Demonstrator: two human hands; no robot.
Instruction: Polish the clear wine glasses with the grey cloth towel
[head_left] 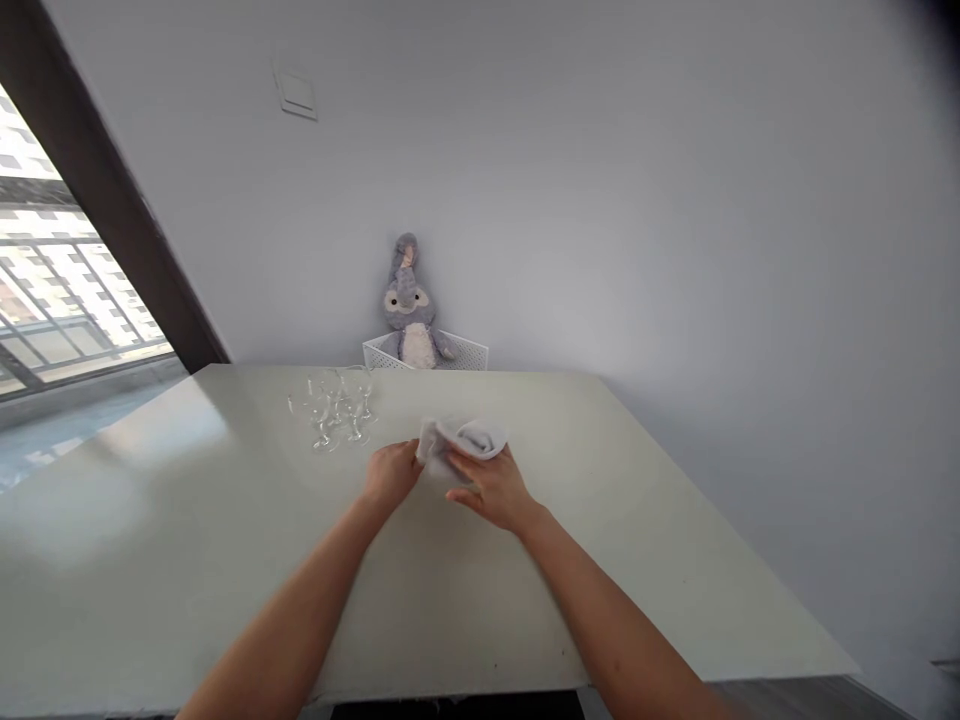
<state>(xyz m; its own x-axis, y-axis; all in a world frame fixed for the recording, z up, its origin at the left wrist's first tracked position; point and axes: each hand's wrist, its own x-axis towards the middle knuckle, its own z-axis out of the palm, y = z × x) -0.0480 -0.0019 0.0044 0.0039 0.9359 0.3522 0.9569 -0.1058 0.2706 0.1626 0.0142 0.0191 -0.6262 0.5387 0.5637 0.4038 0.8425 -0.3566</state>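
A white cloth [482,438] is bunched up between my two hands, above the middle of the table. My left hand [394,473] is closed at the cloth's left edge, its fingertips hidden behind it. From the right, my right hand [495,488] grips the same cloth, with fingers pressed into its folds and the thumb sticking out to the left. Whether something is wrapped inside the cloth I cannot tell. Left of my left hand, several clear stemmed glasses [324,418] stand upright in a close group.
The pale table [247,590] reaches back towards a plain wall. Beyond its far edge, a grey plush toy [409,312] sits in a white perforated basket [469,355]. A window [60,270] with a railing outside is at the left, and a switch plate [298,93] is on the wall.
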